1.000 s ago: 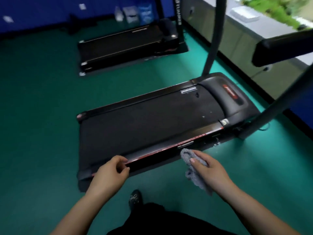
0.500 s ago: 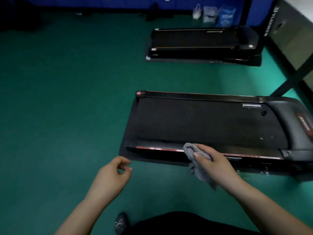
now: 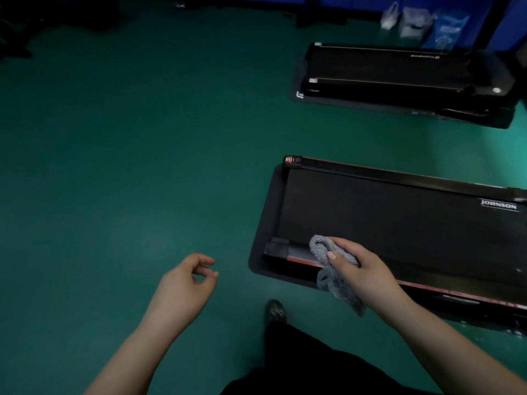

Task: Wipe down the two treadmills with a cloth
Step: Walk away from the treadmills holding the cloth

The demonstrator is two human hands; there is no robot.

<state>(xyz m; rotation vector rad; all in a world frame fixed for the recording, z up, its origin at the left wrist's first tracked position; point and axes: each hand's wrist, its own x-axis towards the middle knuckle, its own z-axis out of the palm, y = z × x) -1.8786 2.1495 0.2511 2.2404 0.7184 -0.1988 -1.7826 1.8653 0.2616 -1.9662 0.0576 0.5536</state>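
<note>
The near black treadmill (image 3: 399,223) lies at the right on a dark mat, its red-striped side rail facing me. My right hand (image 3: 362,272) grips a grey cloth (image 3: 328,269) and holds it on that rail near the treadmill's rear corner. My left hand (image 3: 185,283) hangs over the green floor left of the treadmill, fingers loosely curled, holding nothing. A second black treadmill (image 3: 399,75) lies further back at the upper right.
Green floor (image 3: 128,166) spreads to the left and between the treadmills. Plastic bags (image 3: 422,21) stand against the blue wall behind the far treadmill. My dark shoe (image 3: 275,310) and trouser leg are at the bottom centre.
My view has swung left along the treadmill. My right hand has slid the cloth along the side rail toward the rear corner. My left hand has come off the rail and hangs free.
</note>
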